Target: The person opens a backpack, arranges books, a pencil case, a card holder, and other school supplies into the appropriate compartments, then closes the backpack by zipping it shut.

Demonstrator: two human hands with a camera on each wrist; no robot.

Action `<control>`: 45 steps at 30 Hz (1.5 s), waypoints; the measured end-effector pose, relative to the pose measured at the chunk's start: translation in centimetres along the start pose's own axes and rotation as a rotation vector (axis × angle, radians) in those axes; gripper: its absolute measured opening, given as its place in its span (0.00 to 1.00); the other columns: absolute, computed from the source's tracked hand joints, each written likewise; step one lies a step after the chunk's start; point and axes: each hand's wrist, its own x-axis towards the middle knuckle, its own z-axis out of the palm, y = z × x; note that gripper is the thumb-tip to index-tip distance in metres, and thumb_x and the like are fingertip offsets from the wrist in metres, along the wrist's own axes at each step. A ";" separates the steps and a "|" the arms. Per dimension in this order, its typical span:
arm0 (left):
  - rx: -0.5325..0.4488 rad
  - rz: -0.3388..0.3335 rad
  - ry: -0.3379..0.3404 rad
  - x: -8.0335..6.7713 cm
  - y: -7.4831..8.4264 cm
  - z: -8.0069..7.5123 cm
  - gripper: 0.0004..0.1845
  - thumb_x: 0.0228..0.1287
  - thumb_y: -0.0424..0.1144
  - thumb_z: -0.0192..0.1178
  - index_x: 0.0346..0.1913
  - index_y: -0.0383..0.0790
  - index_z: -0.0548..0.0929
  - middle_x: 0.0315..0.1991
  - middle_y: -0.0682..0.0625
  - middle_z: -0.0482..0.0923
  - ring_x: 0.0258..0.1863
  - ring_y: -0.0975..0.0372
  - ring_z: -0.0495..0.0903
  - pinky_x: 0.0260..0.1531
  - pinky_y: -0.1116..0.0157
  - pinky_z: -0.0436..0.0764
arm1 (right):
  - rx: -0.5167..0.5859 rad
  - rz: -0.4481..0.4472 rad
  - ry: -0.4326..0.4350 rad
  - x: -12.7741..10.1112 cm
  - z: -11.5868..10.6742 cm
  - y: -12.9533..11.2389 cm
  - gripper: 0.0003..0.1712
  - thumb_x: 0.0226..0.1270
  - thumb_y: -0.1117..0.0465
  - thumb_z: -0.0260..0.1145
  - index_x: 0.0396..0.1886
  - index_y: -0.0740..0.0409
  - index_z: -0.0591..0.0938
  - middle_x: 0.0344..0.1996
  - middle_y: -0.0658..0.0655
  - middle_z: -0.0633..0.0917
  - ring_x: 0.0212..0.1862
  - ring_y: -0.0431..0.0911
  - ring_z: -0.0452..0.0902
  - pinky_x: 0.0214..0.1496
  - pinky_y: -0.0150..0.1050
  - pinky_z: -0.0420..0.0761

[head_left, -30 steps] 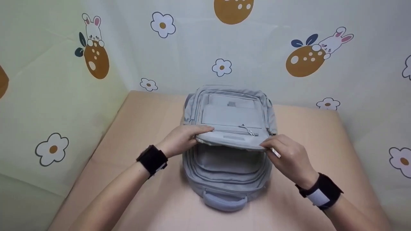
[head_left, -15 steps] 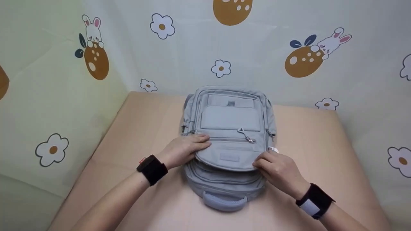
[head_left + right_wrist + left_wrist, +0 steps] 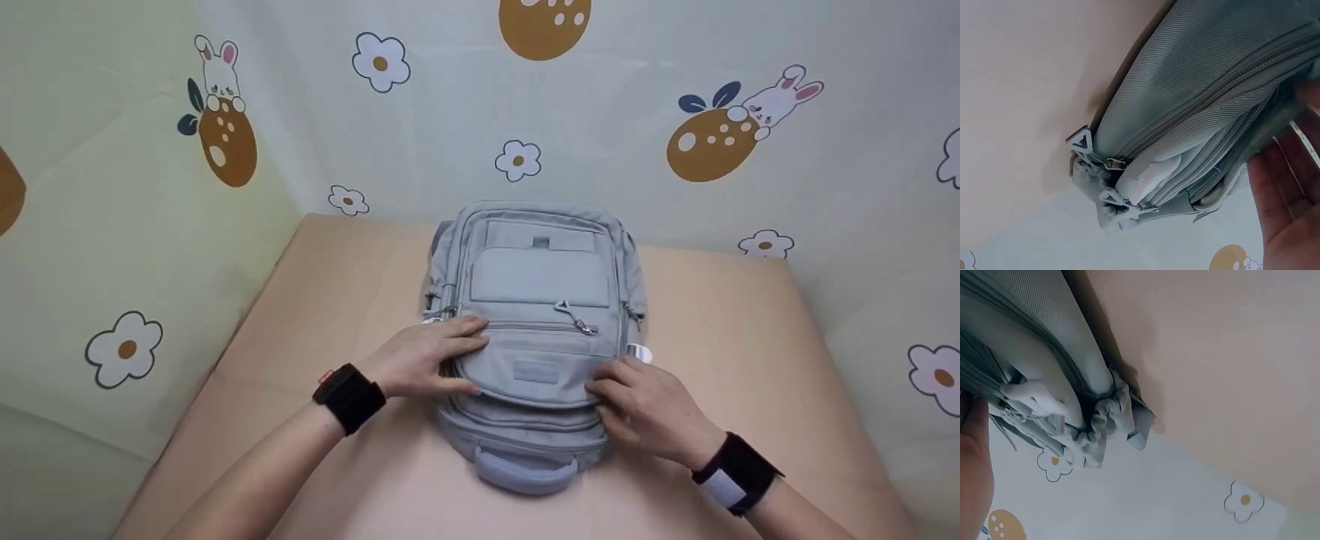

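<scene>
1. On the left, a wall sheet (image 3: 112, 225) printed with flowers and rabbits stands behind the tan table (image 3: 337, 285).
2. The left hand (image 3: 424, 360) lies on the left edge of the backpack's front flap (image 3: 536, 367). Its fingers are stretched flat across the fabric and the thumb is tucked at the flap's lower rim, pressing rather than clutching.
3. The grey backpack (image 3: 536, 270) lies flat in the middle of the table. Its carry handle (image 3: 525, 469) points toward the person and its front pockets face up.
4. A zip pull (image 3: 576, 319) rests on the pocket just above the flap, between the two hands.
5. The right hand (image 3: 645, 405) rests on the flap's right corner with the fingers bent down over the edge. Whether they pinch the fabric or only press it, I cannot tell.
6. A small white tag (image 3: 637, 351) pokes out just beyond that hand, at the bag's right side.
7. Both wrists wear black bands (image 3: 739, 469).
</scene>
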 end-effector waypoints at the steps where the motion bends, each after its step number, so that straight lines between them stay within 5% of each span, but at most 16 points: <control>1: 0.002 0.003 0.013 0.0 0.0 0.1 0.40 0.65 0.68 0.61 0.72 0.45 0.76 0.78 0.51 0.62 0.77 0.58 0.59 0.70 0.53 0.66 | 0.003 0.005 -0.002 0.0 0.0 0.0 0.12 0.56 0.61 0.72 0.42 0.54 0.88 0.43 0.50 0.84 0.41 0.45 0.78 0.36 0.41 0.81; 12: 0.011 0.027 0.091 0.1 0.3 0.5 0.35 0.67 0.59 0.66 0.69 0.41 0.78 0.75 0.46 0.67 0.73 0.54 0.66 0.67 0.52 0.71 | -0.082 0.084 -0.086 1.0 0.4 -1.0 0.14 0.58 0.52 0.77 0.37 0.53 0.83 0.36 0.49 0.81 0.37 0.46 0.74 0.36 0.42 0.77; 17: -0.039 -0.090 0.210 0.3 0.0 -0.3 0.24 0.74 0.47 0.62 0.67 0.39 0.80 0.69 0.46 0.75 0.69 0.54 0.73 0.65 0.53 0.73 | -0.039 0.089 -0.058 2.5 -0.5 -1.2 0.10 0.60 0.52 0.77 0.34 0.51 0.85 0.35 0.47 0.82 0.36 0.44 0.75 0.34 0.41 0.78; 22: -0.022 -0.284 0.338 1.5 -0.9 -1.3 0.18 0.71 0.34 0.60 0.61 0.37 0.84 0.58 0.44 0.83 0.59 0.51 0.81 0.58 0.53 0.79 | -0.021 0.061 -0.052 5.6 -1.4 -1.5 0.11 0.60 0.55 0.77 0.38 0.53 0.87 0.37 0.49 0.83 0.39 0.46 0.77 0.38 0.42 0.79; 29: 0.009 -0.453 0.253 2.9 -1.8 -1.3 0.14 0.65 0.34 0.65 0.53 0.39 0.88 0.46 0.44 0.84 0.47 0.48 0.81 0.48 0.51 0.80 | -0.030 0.077 -0.285 10.9 -0.5 -2.4 0.27 0.66 0.46 0.72 0.57 0.60 0.83 0.56 0.60 0.82 0.61 0.57 0.75 0.65 0.53 0.74; 37: 0.033 -0.462 0.297 3.2 -2.0 -0.7 0.03 0.64 0.34 0.68 0.39 0.41 0.89 0.39 0.47 0.80 0.41 0.49 0.79 0.40 0.52 0.79 | -0.012 0.163 -0.593 15.3 1.8 -3.8 0.44 0.69 0.40 0.67 0.74 0.62 0.70 0.75 0.62 0.67 0.77 0.58 0.56 0.77 0.52 0.58; 45: -0.013 -0.461 0.331 2.7 -1.9 -1.4 0.02 0.66 0.35 0.67 0.39 0.42 0.88 0.37 0.49 0.85 0.37 0.54 0.84 0.38 0.54 0.81 | 0.015 0.152 -0.668 17.2 4.0 -4.0 0.45 0.70 0.41 0.66 0.77 0.64 0.66 0.77 0.64 0.63 0.79 0.58 0.53 0.79 0.49 0.53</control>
